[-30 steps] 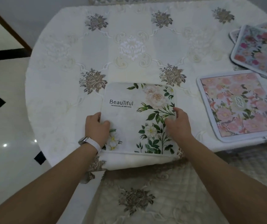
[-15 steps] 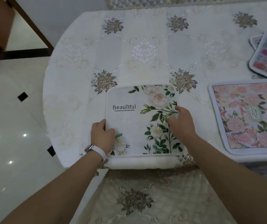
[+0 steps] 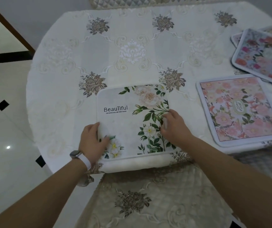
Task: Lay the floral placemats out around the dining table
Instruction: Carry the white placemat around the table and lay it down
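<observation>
Embroidered dining table (image 3: 132, 51) carries three floral placemats (image 3: 128, 122).

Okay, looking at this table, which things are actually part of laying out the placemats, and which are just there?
Part of the job:
- white Beautiful placemat, under both hands
- left hand
- right hand
- pink floral placemat, laid flat
- stacked placemats, far right
- table

Just there:
- embroidered chair cover
- wristwatch
- tiled floor

Bare forearms; white-strapped watch (image 3: 80, 156) on left wrist.
</observation>
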Demonstrator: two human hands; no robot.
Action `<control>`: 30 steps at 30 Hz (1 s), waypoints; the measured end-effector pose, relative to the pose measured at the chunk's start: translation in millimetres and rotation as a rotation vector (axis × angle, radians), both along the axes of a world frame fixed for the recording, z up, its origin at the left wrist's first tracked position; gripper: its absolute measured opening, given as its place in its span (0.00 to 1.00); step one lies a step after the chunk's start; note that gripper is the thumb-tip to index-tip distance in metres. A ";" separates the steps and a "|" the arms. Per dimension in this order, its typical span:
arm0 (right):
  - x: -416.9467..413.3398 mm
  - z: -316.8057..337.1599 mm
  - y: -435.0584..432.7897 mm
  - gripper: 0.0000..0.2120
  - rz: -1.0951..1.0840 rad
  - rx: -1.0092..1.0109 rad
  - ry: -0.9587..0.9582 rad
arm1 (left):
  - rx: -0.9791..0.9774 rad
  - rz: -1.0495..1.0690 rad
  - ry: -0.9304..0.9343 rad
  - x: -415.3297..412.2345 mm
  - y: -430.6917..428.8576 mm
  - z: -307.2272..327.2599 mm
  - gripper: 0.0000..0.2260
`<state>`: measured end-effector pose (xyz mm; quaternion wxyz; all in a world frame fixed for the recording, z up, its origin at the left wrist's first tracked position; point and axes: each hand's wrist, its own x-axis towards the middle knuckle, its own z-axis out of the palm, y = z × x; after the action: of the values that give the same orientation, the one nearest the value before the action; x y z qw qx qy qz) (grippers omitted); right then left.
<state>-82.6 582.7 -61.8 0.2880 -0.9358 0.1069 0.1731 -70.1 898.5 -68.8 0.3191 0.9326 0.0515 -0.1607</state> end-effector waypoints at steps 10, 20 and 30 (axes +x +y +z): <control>-76.9 3.9 -6.1 0.36 0.191 -0.118 0.081 | 0.110 -0.397 -0.089 -54.1 20.6 -15.5 0.42; -82.2 -2.8 -4.7 0.32 0.168 -0.139 -0.015 | 0.124 -0.395 -0.109 -51.7 16.3 -17.0 0.39; -80.4 -6.4 -5.7 0.31 0.160 -0.151 -0.054 | 0.096 -0.394 -0.128 -47.2 15.9 -16.9 0.39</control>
<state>-162.9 576.9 -68.2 0.2047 -0.9647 0.0368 0.1616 -117.3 914.4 -85.7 0.2395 0.9470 -0.1445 -0.1580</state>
